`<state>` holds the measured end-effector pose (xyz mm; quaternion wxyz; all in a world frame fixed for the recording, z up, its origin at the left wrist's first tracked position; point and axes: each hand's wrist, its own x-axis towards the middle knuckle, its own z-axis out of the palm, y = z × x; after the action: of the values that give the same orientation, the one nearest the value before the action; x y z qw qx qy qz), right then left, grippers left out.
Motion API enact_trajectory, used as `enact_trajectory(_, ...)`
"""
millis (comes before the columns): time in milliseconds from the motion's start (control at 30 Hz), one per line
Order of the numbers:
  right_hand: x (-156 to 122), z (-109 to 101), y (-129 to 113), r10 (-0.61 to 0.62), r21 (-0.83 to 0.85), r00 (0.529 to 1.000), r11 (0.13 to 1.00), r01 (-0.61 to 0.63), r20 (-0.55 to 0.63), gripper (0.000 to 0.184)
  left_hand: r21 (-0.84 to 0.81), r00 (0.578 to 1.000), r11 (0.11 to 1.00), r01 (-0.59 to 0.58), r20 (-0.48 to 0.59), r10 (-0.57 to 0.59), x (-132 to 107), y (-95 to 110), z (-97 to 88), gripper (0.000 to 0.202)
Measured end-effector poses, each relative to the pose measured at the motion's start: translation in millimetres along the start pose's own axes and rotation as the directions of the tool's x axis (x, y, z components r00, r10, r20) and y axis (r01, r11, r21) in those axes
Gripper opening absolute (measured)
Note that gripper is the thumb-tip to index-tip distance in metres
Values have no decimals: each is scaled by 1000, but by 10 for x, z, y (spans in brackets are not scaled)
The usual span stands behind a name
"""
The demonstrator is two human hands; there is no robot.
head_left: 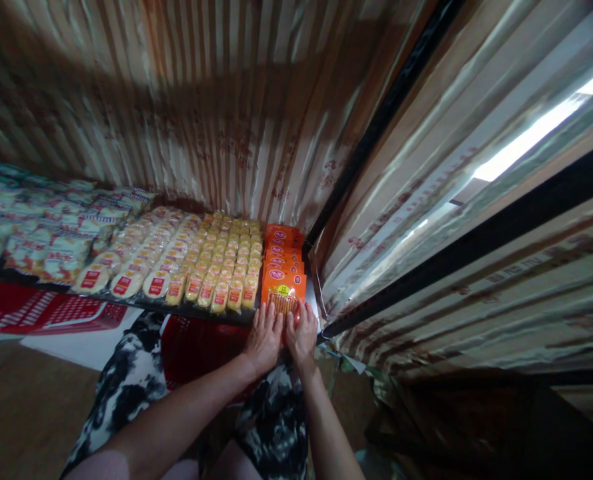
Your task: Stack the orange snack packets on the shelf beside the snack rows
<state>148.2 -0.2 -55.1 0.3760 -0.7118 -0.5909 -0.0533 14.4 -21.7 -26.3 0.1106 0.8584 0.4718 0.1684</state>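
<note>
Several orange snack packets (285, 280) stand in an overlapping row at the right end of the shelf, the front one with a clear window showing brown sticks or biscuits. My left hand (265, 339) lies at the lower left of that front packet, fingers stretched out and touching it. At its lower right, my right hand (301, 333) rests with its fingers extended against the packet. Both thumbs are hard to make out. Just left of the packets, rows of small yellow wrapped cakes (226, 267) fill the shelf.
Round wrapped cakes (126, 283) and white-and-blue bags (51, 250) continue leftward along the dark shelf edge (141, 305). Red plastic baskets (71, 310) sit below. Behind hangs a pleated, printed sheet (201, 120). Black metal bars (376, 127) rise at the right corner.
</note>
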Motion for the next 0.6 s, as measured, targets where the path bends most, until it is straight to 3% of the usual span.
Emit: enact_trajectory(600,178,32,-63,5,-90,1000,996,-3,26,42,107,995,994,-5,102,-6,265,-30,-103,52)
